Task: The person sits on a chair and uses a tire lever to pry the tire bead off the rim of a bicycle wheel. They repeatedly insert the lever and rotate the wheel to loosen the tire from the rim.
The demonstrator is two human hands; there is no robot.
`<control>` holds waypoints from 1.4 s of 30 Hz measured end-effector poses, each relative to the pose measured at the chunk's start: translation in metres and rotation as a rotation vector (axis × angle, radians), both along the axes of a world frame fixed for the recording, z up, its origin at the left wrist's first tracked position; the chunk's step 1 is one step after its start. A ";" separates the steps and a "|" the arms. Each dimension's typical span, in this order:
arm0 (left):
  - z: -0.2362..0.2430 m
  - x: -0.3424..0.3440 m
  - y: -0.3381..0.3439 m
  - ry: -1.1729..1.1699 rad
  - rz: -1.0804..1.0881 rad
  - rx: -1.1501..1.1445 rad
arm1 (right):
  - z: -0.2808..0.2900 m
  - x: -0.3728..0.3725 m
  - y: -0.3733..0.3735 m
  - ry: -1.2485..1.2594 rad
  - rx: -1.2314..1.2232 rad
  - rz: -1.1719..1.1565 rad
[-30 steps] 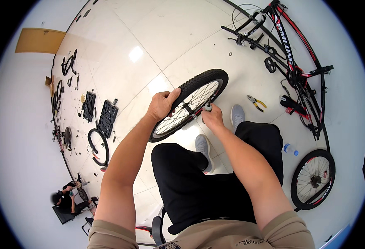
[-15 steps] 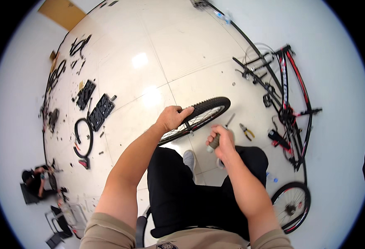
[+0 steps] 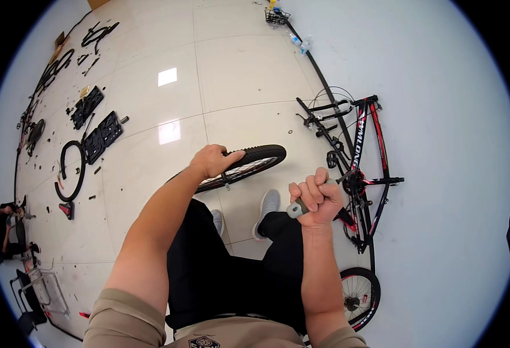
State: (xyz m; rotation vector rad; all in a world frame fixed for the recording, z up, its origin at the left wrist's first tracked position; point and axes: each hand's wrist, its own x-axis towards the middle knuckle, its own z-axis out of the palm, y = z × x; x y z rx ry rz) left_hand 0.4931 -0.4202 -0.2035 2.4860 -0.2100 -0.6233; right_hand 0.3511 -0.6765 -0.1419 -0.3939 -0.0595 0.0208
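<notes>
A bicycle wheel (image 3: 266,152) with a black knobby tyre stands tilted in front of my knees. My left hand (image 3: 213,161) is closed over the top of its tyre, thumb pointing right along the tread. Spokes and rim show under the tyre, and the wheel's lower left part is hidden by my arm and leg. To the right of the wheel and apart from it, my right hand (image 3: 319,200) is wrapped round the grey-green handle of a screwdriver (image 3: 295,210). The handle's butt sticks out toward the lower left, while the shaft appears briefly beyond my fingers.
A black-and-red bicycle frame (image 3: 379,142) lies along the right wall, with another wheel (image 3: 377,296) nearer me. At left are open black tool cases (image 3: 104,138), a loose tyre (image 3: 82,168) and a saddle (image 3: 66,210). Another person (image 3: 5,229) sits far left.
My right hand has lifted and turned with the screwdriver, away from the wheel. My left hand still grips the tyre. The view has shifted, and my right foot now shows fully.
</notes>
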 end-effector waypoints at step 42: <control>0.014 -0.013 -0.017 -0.052 -0.165 0.023 | -0.112 0.057 0.052 0.490 -1.173 -0.088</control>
